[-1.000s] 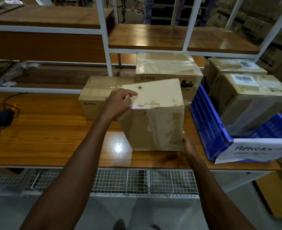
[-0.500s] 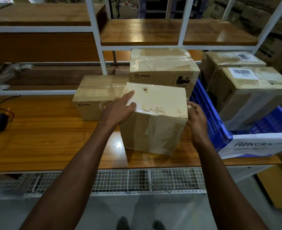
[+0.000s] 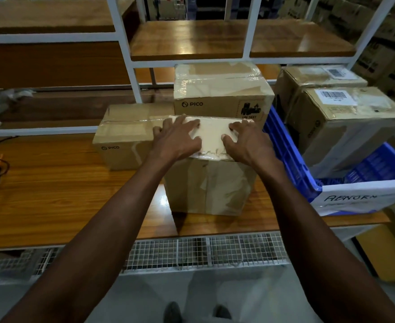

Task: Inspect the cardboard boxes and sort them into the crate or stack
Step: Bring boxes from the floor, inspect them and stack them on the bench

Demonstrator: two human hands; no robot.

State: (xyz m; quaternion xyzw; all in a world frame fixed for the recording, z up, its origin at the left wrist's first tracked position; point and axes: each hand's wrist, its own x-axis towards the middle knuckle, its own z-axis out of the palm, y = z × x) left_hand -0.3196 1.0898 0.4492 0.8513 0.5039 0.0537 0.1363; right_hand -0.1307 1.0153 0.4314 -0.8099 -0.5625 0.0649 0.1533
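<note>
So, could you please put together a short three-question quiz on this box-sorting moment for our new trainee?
1. True or false: both hands lie on top of the near box.
2. Multiple choice: where do the two barcode-labelled boxes sit? A) on the upper shelf B) in the blue crate C) on the floor
3. Fill in: the brand printed on the stacked box behind the near box is ____.

Key: 1 true, the left hand and right hand rest there with fingers spread; 2 B; 3 PICO.
</note>
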